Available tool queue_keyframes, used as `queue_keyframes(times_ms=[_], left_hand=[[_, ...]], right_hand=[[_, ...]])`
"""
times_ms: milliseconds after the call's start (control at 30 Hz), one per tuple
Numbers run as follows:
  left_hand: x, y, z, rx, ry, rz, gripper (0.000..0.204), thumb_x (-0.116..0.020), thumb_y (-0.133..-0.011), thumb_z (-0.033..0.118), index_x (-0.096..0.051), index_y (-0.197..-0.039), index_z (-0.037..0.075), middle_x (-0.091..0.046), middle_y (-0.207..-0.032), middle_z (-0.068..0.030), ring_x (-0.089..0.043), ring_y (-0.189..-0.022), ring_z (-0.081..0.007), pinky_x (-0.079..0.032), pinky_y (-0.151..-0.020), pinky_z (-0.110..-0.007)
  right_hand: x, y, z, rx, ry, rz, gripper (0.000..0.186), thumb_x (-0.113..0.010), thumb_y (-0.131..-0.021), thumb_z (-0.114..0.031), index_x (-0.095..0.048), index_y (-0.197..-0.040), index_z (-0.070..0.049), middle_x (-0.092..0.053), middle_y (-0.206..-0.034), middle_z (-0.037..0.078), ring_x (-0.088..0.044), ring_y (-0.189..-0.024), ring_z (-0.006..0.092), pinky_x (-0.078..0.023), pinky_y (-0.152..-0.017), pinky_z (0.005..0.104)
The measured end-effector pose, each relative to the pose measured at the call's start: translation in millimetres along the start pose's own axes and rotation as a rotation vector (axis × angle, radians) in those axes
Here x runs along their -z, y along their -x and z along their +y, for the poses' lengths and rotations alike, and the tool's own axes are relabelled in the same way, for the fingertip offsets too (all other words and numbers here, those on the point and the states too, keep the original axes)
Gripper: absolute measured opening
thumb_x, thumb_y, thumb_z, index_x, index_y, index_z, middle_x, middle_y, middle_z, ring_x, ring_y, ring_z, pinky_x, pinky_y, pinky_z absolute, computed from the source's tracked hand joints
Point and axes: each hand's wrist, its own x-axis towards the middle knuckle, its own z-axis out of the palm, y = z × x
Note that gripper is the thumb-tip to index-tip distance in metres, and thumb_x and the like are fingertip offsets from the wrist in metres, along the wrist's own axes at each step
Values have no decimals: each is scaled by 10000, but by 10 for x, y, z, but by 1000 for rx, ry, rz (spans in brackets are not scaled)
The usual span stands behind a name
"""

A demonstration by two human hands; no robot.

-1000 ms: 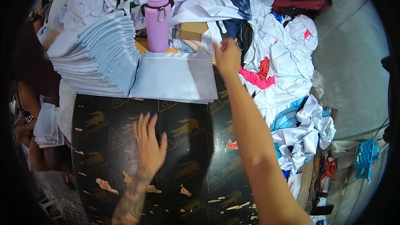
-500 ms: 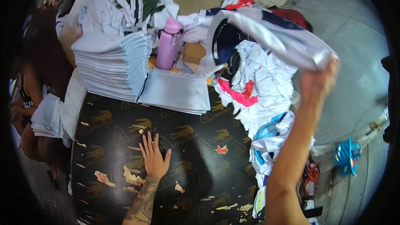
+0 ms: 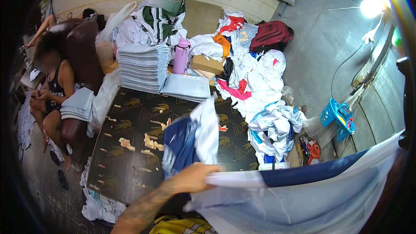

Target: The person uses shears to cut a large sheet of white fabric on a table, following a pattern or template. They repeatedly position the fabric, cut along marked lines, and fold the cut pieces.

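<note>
My left hand (image 3: 193,177) is closed on the edge of a white and navy garment (image 3: 277,195), low over the near part of the black table (image 3: 125,160). The cloth stretches from that hand to the right rim of the view, where it passes out of sight. Another part of navy and white cloth (image 3: 186,136) hangs beyond my fingers over the tabletop, blurred by motion. My right hand does not show.
At the table's far side stand a tall stack of folded pale cloths (image 3: 143,67), a lower stack (image 3: 186,86) and a pink bottle (image 3: 180,56). White garments (image 3: 260,78) heap along the right. A person (image 3: 60,78) sits at left. A blue basket (image 3: 338,117) is at right.
The garment has come from the far right, above the heap, down toward me. My left hand has left the tabletop and gripped it. My right hand has gone out of view; the view has shifted.
</note>
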Motion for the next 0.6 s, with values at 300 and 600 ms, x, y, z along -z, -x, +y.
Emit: queue_keyframes(times_ms=[300, 600], left_hand=[[2630, 3124, -195, 498, -1209, 1516, 388, -516, -901, -10, -692, -1246, 14, -742, -1194, -189, -693, -1148, -357, -503, -1061, -408], [-148, 4365, -477, 780, -1227, 1010, 613, -475, -1039, 105, -387, -1636, 4, -378, -1704, -207, -285, -1613, -368, -156, -1340, -498]], right_hand=[[-1175, -1575, -648, 82, 140, 165, 297, -730, -859, -156, -753, -1131, -39, -743, -975, 293, -734, -914, 469, -579, -825, 513], [-2835, -1075, -63, 231, 89, -286, 744, -540, -792, 91, -650, -1477, -178, -703, -1354, 224, -613, -1324, 434, -474, -1141, 506]])
